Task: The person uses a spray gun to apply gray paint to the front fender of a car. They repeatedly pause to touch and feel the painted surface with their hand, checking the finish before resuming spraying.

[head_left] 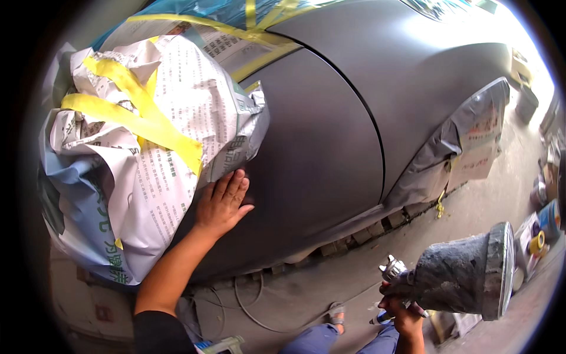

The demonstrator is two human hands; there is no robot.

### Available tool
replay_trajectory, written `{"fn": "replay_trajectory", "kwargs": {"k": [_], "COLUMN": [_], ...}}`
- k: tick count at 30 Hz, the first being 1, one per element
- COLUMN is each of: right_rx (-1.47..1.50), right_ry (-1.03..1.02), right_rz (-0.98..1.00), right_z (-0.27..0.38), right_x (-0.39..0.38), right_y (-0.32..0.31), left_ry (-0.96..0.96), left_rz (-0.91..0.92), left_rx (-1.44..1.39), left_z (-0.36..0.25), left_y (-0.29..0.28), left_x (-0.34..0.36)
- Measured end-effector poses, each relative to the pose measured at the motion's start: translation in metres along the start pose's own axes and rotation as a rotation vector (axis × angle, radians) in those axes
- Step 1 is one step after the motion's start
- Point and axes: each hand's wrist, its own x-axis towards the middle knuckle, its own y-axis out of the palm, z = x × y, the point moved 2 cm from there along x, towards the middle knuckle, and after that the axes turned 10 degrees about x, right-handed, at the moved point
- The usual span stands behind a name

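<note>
My left hand (224,203) lies flat against a matte grey car door (318,135), its fingers stretched out and the tips beside a newspaper-wrapped bulge (194,94) bound with yellow tape (159,130). What the wrapping covers is hidden; it sticks out from the car's side. In my right hand (401,312), lower right, is a spray gun (398,274) with a large paint-crusted cup (463,271). The gun is held away from the car. Ahead of the door, past a dark curved gap, is the grey fender (430,65).
Paper and sheeting (471,141) cover the wheel area. Blue film (206,7) with yellow tape masks the car's upper part. A thin hose (259,324) loops across the floor by my sandalled foot (336,314). Cans and a tape roll (536,242) stand at the right.
</note>
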Motion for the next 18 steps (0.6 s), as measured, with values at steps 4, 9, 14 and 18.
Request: {"fn": "replay_trajectory", "kwargs": {"k": [4,9,14,18], "right_rx": [-0.053,0.148,-0.047,-0.259], "right_ry": [0.035,0.078,-0.155,-0.202], "right_rz": [-0.041,-0.134,-0.078,-0.051], "right_z": [-0.029,-0.032,-0.063,-0.081], "right_x": [-0.019,-0.03,-0.052,-0.064], "right_y": [0.024,0.041,0.026,0.025], "left_ry": [0.094,0.01,0.394,0.096], "left_rz": [-0.009,-0.039,0.021,-0.024], "left_rx": [-0.13,-0.093,-0.054,-0.171], "left_z": [0.007,-0.044,-0.088,-0.03], "left_y": [-0.013,-0.029,-0.009,-0.019], "left_x": [0.043,0.144,0.069,0.087]}}
